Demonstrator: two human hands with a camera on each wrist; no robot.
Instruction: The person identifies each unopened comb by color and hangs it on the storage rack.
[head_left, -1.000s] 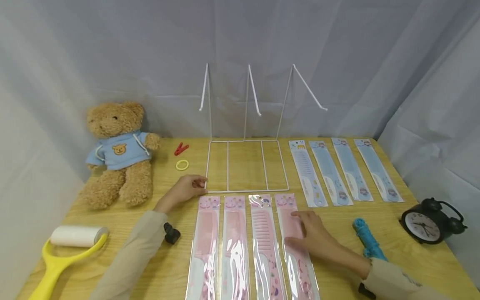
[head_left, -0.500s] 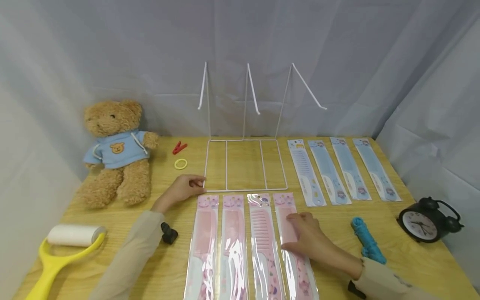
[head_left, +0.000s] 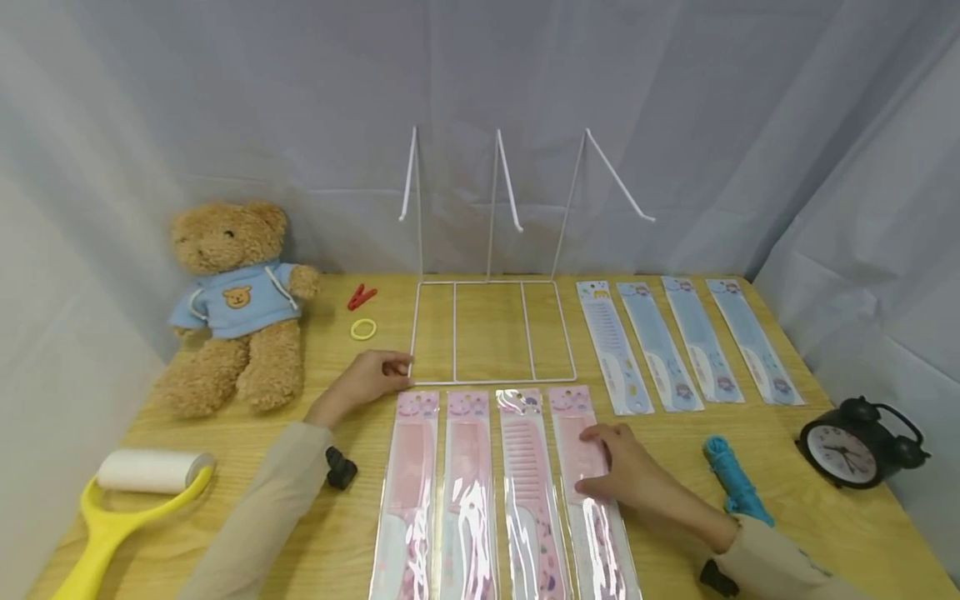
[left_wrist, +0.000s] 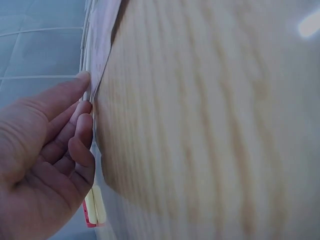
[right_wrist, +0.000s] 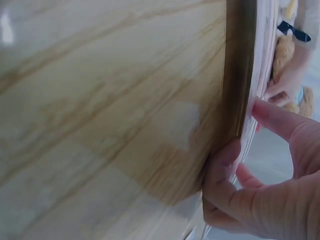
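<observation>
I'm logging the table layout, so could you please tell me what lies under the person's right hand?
The right hand rests on the rightmost pink comb packet, one of four lying side by side on the table. The packet's middle is covered by the hand, so that part cannot be seen.

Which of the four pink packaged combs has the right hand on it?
The rightmost pink packaged comb, nearest the blue rope bundle. The right hand rests on its middle; the other three pink ones lie untouched.
</observation>
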